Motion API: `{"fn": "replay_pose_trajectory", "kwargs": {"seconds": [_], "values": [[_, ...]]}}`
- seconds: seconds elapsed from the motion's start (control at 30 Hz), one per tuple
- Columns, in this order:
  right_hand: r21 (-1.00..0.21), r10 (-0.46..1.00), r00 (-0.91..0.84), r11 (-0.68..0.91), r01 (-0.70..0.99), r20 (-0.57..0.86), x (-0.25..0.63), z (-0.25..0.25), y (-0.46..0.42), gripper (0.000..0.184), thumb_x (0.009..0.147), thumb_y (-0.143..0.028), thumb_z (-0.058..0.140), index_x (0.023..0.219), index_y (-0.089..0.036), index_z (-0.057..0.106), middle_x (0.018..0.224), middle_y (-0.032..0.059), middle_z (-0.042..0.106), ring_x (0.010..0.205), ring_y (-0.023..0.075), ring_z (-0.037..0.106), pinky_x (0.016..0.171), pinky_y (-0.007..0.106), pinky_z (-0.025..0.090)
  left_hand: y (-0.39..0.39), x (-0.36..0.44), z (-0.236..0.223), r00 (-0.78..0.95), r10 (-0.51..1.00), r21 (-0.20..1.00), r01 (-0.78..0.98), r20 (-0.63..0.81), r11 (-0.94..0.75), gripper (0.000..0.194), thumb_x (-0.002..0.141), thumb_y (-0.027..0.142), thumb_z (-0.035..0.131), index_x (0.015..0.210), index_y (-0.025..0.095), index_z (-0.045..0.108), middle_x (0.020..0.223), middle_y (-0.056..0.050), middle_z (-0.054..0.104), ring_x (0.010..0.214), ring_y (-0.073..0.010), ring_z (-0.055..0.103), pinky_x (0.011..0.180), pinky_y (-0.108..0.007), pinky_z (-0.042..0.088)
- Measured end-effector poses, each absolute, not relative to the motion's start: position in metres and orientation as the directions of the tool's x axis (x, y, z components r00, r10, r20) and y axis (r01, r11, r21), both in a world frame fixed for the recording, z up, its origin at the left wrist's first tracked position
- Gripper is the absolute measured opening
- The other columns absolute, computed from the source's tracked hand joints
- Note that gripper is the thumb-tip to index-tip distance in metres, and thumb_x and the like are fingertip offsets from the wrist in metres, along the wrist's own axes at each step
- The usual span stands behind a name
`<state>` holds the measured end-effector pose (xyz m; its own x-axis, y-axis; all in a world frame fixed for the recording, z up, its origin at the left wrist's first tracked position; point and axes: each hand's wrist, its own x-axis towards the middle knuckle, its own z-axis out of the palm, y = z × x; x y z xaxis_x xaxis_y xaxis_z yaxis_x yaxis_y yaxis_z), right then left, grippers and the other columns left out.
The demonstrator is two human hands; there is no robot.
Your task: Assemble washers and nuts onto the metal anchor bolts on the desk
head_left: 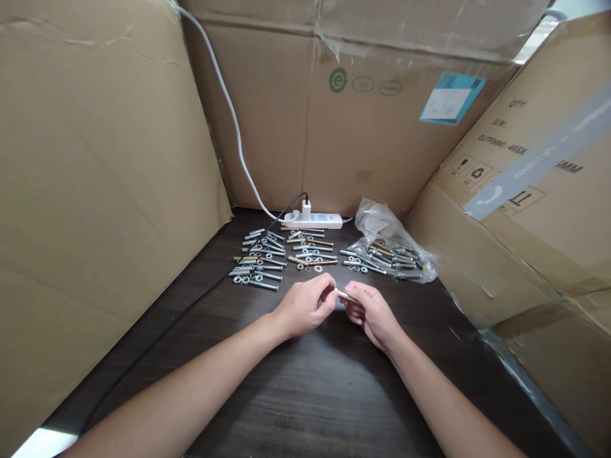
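Over the dark tabletop, my right hand [373, 313] is closed around a brass-coloured bolt [347, 296], which lies nearly level and points toward my other hand. My left hand [304, 306] pinches thumb and forefinger at the bolt's near-left tip; whether a small nut or washer sits there is hidden by the fingertips. Just beyond my hands, loose bolts [265, 286], metal sleeves, nuts [237, 280] and washers [318, 269] lie in rough groups. More bolts [366, 259] lie to the right, beside a clear plastic bag [426, 267] with several silver and brass bolts in it.
A white power strip [315, 221] with a plugged-in charger [306, 208] stands at the back. Its black cable [181, 313] runs across the table's left side, over some hardware. Tall cardboard boxes [272, 114] wall in the back, left and right.
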<state>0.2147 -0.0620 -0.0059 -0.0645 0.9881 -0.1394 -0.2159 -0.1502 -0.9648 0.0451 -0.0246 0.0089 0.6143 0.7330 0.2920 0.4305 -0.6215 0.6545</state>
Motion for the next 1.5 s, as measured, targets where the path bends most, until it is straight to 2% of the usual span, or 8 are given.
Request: {"fn": "replay_pose_trajectory", "kwargs": {"seconds": [0.13, 0.27, 0.4, 0.63, 0.83, 0.97, 1.2, 1.5], "values": [[-0.882, 0.965, -0.175, -0.252, -0.398, -0.197, 0.211, -0.001, -0.064, 0.026, 0.074, -0.033, 0.057, 0.061, -0.019, 0.040, 0.049, -0.0083, 0.028, 0.041, 0.0057, 0.022, 0.039, 0.018, 0.022, -0.027, 0.045, 0.011, 0.652, 0.688, 0.620, 0.406, 0.318, -0.671, 0.012, 0.088, 0.028, 0.042, 0.091, 0.021, 0.051, 0.076, 0.003, 0.057, 0.060, -0.0109, 0.050, 0.057, -0.022, 0.037], [-0.868, 0.947, -0.239, -0.296, -0.399, -0.214, 0.208, 0.001, -0.065, 0.018, 0.074, -0.034, 0.048, 0.067, -0.019, 0.045, 0.058, 0.0000, 0.050, 0.049, 0.0121, 0.048, 0.038, 0.019, 0.027, -0.029, 0.045, 0.014, 0.668, 0.683, 0.626, 0.405, 0.295, -0.667, 0.013, 0.085, 0.025, 0.044, 0.096, 0.021, 0.051, 0.078, 0.002, 0.061, 0.063, -0.0120, 0.055, 0.059, -0.022, 0.040], [-0.852, 0.939, -0.264, -0.319, -0.415, -0.222, 0.209, 0.003, -0.065, 0.014, 0.075, -0.033, 0.047, 0.071, -0.020, 0.042, 0.060, 0.0004, 0.055, 0.053, 0.0148, 0.057, 0.034, 0.016, 0.023, -0.028, 0.045, 0.016, 0.683, 0.682, 0.647, 0.400, 0.262, -0.649, 0.013, 0.088, 0.026, 0.044, 0.098, 0.022, 0.051, 0.076, 0.003, 0.062, 0.063, -0.0117, 0.057, 0.061, -0.022, 0.041], [-0.835, 0.939, -0.235, -0.333, -0.439, -0.250, 0.213, 0.011, -0.065, 0.019, 0.074, -0.035, 0.045, 0.089, -0.022, 0.047, 0.063, -0.0015, 0.056, 0.044, 0.0119, 0.052, 0.033, 0.017, 0.025, -0.026, 0.043, 0.016, 0.709, 0.666, 0.665, 0.384, 0.233, -0.641, 0.022, 0.093, 0.029, 0.041, 0.111, 0.024, 0.051, 0.096, 0.000, 0.064, 0.081, -0.0151, 0.061, 0.074, -0.024, 0.044], [-0.858, 0.949, -0.193, -0.310, -0.409, -0.251, 0.213, 0.010, -0.064, 0.024, 0.075, -0.040, 0.045, 0.091, -0.022, 0.045, 0.065, -0.0008, 0.056, 0.039, 0.0100, 0.042, 0.031, 0.017, 0.017, -0.027, 0.043, 0.017, 0.688, 0.681, 0.670, 0.384, 0.252, -0.636, 0.025, 0.091, 0.025, 0.038, 0.112, 0.023, 0.050, 0.090, 0.000, 0.063, 0.074, -0.0144, 0.059, 0.071, -0.025, 0.044], [-0.869, 0.952, -0.199, -0.296, -0.398, -0.233, 0.213, 0.008, -0.063, 0.023, 0.075, -0.039, 0.046, 0.090, -0.022, 0.046, 0.070, 0.0008, 0.058, 0.039, 0.0094, 0.043, 0.034, 0.019, 0.021, -0.027, 0.044, 0.015, 0.663, 0.698, 0.642, 0.415, 0.271, -0.645, 0.023, 0.086, 0.022, 0.042, 0.107, 0.023, 0.051, 0.084, 0.002, 0.061, 0.065, -0.0127, 0.055, 0.063, -0.023, 0.043], [-0.876, 0.949, -0.221, -0.297, -0.381, -0.226, 0.211, 0.005, -0.064, 0.021, 0.076, -0.037, 0.046, 0.089, -0.020, 0.048, 0.068, 0.0000, 0.058, 0.043, 0.0107, 0.048, 0.038, 0.020, 0.027, -0.026, 0.047, 0.012, 0.665, 0.691, 0.607, 0.433, 0.285, -0.667, 0.019, 0.081, 0.018, 0.045, 0.098, 0.022, 0.052, 0.086, 0.002, 0.061, 0.069, -0.0128, 0.056, 0.065, -0.023, 0.042], [-0.861, 0.963, -0.214, -0.248, -0.445, -0.166, 0.210, 0.005, -0.065, 0.022, 0.079, -0.037, 0.044, 0.095, -0.023, 0.048, 0.076, 0.0005, 0.058, 0.051, 0.0126, 0.054, 0.042, 0.020, 0.035, -0.021, 0.046, 0.005, 0.636, 0.740, 0.747, 0.378, 0.220, -0.547, 0.017, 0.088, 0.025, 0.044, 0.104, 0.023, 0.049, 0.069, 0.006, 0.053, 0.057, -0.0100, 0.048, 0.057, -0.021, 0.038]]}}
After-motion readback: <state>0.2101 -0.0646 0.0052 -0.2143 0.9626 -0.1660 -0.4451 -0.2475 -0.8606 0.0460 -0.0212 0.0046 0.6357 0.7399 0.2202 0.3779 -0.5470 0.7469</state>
